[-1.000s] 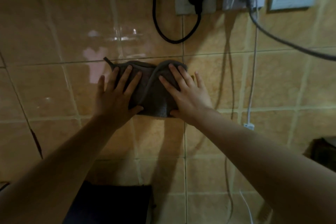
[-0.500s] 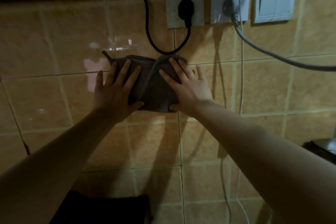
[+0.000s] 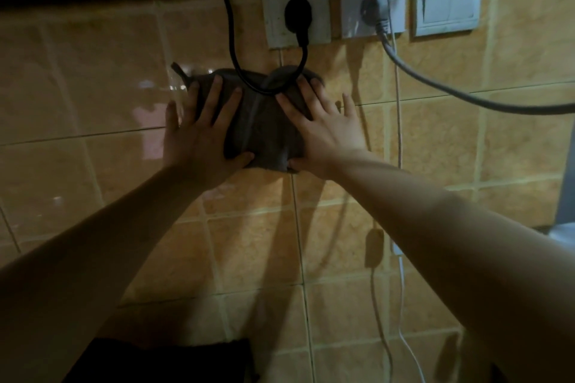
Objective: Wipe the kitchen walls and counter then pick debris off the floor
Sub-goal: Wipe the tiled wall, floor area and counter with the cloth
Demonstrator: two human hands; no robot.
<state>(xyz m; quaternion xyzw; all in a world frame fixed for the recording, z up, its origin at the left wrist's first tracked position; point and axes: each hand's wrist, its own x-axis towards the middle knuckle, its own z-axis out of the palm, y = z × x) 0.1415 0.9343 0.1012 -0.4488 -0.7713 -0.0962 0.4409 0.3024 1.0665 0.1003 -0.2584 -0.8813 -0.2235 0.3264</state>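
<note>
the dark cloth (image 3: 264, 130) lies flat on the tiled wall (image 3: 93, 78), its long axis running sideways, directly under both palms — left hand (image 3: 199, 137) on its left half, right hand (image 3: 326, 130) on its right, equally near. each grip is wide, fingers straight and spread, pressing rather than clutching. just above, the black cord (image 3: 231, 50) loops across the cloth's top edge below the socket (image 3: 295, 6) — likely the limit for any upward wipe.

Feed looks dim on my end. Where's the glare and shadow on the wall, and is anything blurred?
Head view: dim overall; glare streaks on the glossy tile left of the cloth; both arms cast long shadows down the wall below the left hand and right hand; wide-angle bending at the edges; the cloth's folds are hard to read in the dark.
</note>
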